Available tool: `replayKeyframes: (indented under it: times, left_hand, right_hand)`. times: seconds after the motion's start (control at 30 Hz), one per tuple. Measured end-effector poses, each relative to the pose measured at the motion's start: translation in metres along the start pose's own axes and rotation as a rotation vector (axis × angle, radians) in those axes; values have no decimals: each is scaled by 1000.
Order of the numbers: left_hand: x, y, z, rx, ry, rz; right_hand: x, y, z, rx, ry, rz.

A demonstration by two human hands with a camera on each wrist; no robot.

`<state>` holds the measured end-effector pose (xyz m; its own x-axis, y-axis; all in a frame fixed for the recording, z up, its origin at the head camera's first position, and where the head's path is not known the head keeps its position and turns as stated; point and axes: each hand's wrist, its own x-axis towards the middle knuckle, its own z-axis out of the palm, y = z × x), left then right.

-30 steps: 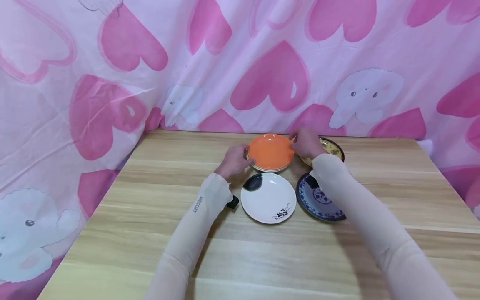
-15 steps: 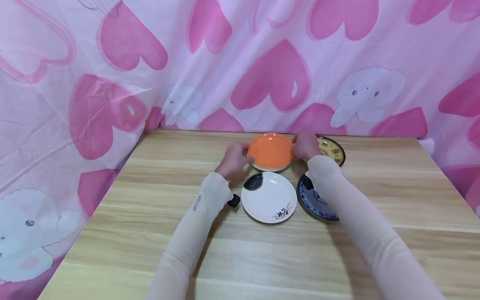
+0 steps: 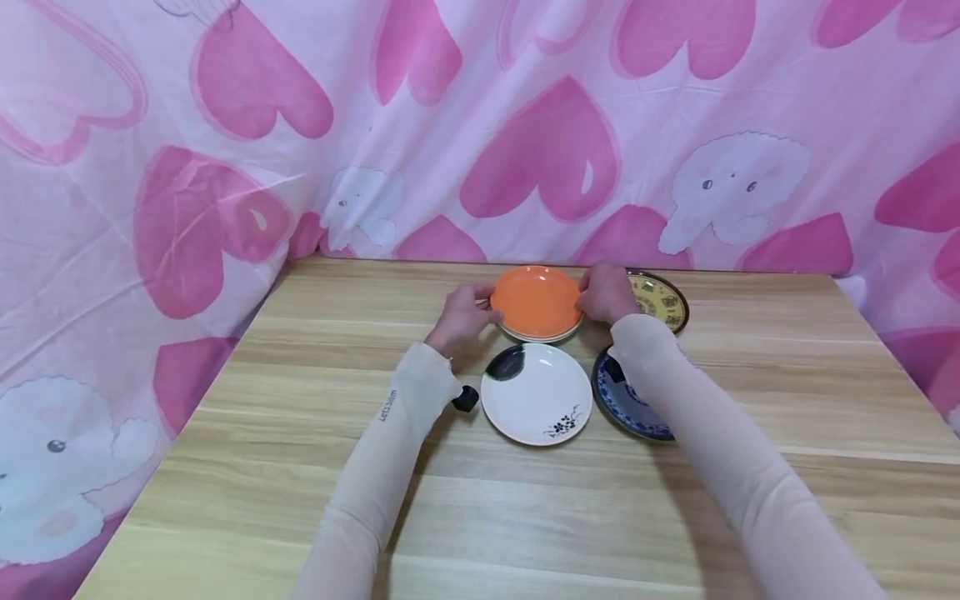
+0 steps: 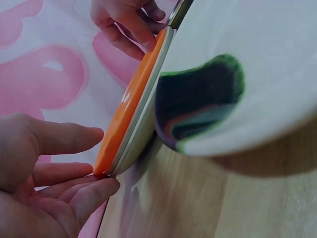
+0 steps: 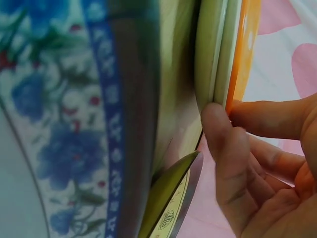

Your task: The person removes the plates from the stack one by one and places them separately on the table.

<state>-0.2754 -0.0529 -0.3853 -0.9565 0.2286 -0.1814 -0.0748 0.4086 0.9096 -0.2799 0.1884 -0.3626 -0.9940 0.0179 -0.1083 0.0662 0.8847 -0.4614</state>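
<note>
At the back of the table, an orange plate (image 3: 536, 302) lies on top of pale plates (image 4: 133, 144), forming a small stack. My left hand (image 3: 459, 317) holds its left edge, thumb by the orange rim and fingers against the stack's edge from below. On the opposite side my right hand (image 3: 609, 293) pinches the rim; in the right wrist view the thumb touches the orange side and a fingertip presses the pale plates' edge. A white plate (image 3: 536, 396) with a dark patch and small flowers lies just in front of the stack.
A blue-patterned plate (image 3: 622, 404) sits right of the white one, partly under my right sleeve. Behind it, a yellow plate (image 3: 663, 302) with a dark rim is partly hidden by my right hand. A pink heart-print curtain (image 3: 540, 167) hangs along the table's back edge.
My right hand has shifted slightly left against the orange plate's rim, uncovering more of the yellow plate. The left hand stays at the left edge; the white plate stays in place.
</note>
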Motion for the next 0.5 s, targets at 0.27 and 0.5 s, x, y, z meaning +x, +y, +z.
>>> replayKeyframes:
  times: [0.27, 0.5]
  left_hand:
    - [-1, -1, -4, 25, 4, -41]
    - [2, -6, -5, 54, 25, -38]
  right_hand:
    - [-1, -2, 1, 16, -38, 9]
    - [-3, -4, 4, 27, -30, -11]
